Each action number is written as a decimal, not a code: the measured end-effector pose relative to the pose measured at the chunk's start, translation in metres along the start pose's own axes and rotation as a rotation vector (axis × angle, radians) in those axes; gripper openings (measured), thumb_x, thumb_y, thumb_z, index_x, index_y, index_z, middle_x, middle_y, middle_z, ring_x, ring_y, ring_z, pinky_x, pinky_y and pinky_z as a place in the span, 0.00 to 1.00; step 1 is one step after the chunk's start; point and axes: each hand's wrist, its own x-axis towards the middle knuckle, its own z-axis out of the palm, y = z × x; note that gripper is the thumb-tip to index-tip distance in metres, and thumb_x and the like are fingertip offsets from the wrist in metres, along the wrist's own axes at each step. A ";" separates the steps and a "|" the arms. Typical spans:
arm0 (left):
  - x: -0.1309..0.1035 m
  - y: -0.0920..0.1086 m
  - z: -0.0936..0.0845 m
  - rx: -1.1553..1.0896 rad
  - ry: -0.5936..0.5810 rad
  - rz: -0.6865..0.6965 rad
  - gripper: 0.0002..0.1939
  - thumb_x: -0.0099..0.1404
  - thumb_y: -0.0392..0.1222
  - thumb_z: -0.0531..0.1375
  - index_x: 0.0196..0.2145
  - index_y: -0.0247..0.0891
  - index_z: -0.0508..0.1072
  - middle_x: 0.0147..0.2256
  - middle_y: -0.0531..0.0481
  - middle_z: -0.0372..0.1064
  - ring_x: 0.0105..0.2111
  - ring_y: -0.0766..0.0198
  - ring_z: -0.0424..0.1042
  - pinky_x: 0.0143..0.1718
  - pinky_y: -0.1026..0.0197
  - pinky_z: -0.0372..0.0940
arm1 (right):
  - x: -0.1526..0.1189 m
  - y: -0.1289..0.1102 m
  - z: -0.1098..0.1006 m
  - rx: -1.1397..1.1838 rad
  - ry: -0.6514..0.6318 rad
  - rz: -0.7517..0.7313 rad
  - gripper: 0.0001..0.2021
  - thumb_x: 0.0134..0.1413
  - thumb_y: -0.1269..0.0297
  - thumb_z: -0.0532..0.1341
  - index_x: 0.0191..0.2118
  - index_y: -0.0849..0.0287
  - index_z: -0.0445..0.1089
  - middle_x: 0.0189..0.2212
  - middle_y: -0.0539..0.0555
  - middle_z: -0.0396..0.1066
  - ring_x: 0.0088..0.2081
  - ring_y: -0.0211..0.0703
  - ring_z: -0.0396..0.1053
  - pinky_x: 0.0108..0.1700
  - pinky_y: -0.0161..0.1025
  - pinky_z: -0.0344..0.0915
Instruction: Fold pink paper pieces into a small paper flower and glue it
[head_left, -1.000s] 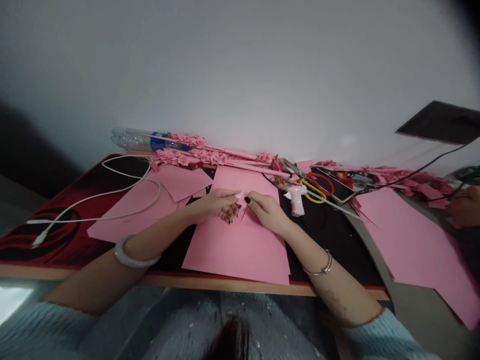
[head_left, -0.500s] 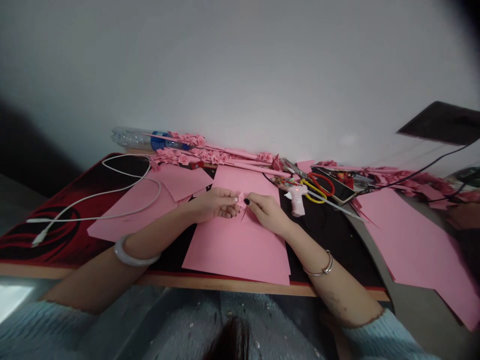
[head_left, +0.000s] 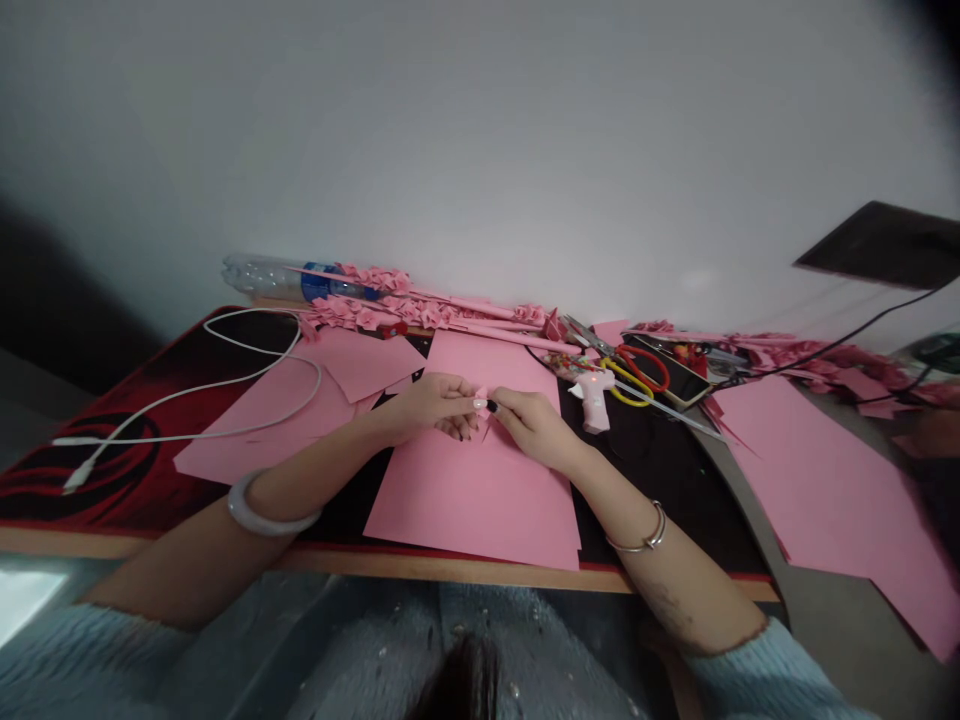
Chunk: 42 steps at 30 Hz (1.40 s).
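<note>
A small folded pink paper flower (head_left: 482, 393) is pinched between both hands above the middle of the table. My left hand (head_left: 435, 405) grips it from the left, thumb laid over its front, the other fingers curled below. From the right, my right hand (head_left: 531, 425) closes thumb and fingertips on the same piece; part of the flower is hidden by the fingers. Beneath them lies a large pink paper sheet (head_left: 472, 500). Just right of my right hand stands a pale pink glue gun (head_left: 595, 400) with a small orange light on it.
Scissors (head_left: 637, 375) with red and yellow handles lie behind the glue gun. Pink paper flower stems (head_left: 450, 315) and a plastic bottle (head_left: 262, 275) line the wall. A white cable (head_left: 187, 437) crosses paper at left. More pink sheets (head_left: 817, 480) and another person's hand (head_left: 930, 432) are at right.
My left thumb has shifted slightly over the front of the paper flower, and its other fingers have curled a little. The right hand stays nearly where it was.
</note>
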 end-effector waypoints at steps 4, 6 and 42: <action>0.001 -0.002 -0.001 0.074 0.010 0.037 0.14 0.56 0.48 0.59 0.29 0.33 0.64 0.24 0.49 0.70 0.21 0.68 0.70 0.25 0.63 0.66 | 0.000 0.002 0.002 -0.047 0.012 0.037 0.07 0.54 0.75 0.48 0.27 0.58 0.56 0.21 0.47 0.58 0.24 0.34 0.56 0.29 0.31 0.50; 0.002 -0.003 -0.002 0.105 0.004 0.059 0.13 0.57 0.48 0.59 0.30 0.33 0.64 0.25 0.49 0.71 0.21 0.67 0.70 0.25 0.63 0.66 | 0.000 0.003 0.002 -0.065 0.013 0.050 0.07 0.54 0.74 0.48 0.27 0.58 0.56 0.22 0.47 0.58 0.24 0.34 0.56 0.29 0.31 0.50; 0.000 -0.008 0.000 0.524 0.284 0.519 0.07 0.59 0.38 0.55 0.33 0.34 0.70 0.31 0.49 0.70 0.33 0.64 0.70 0.35 0.64 0.63 | 0.004 0.005 0.008 0.672 0.105 0.281 0.13 0.56 0.58 0.51 0.25 0.59 0.56 0.16 0.45 0.58 0.16 0.30 0.51 0.20 0.31 0.48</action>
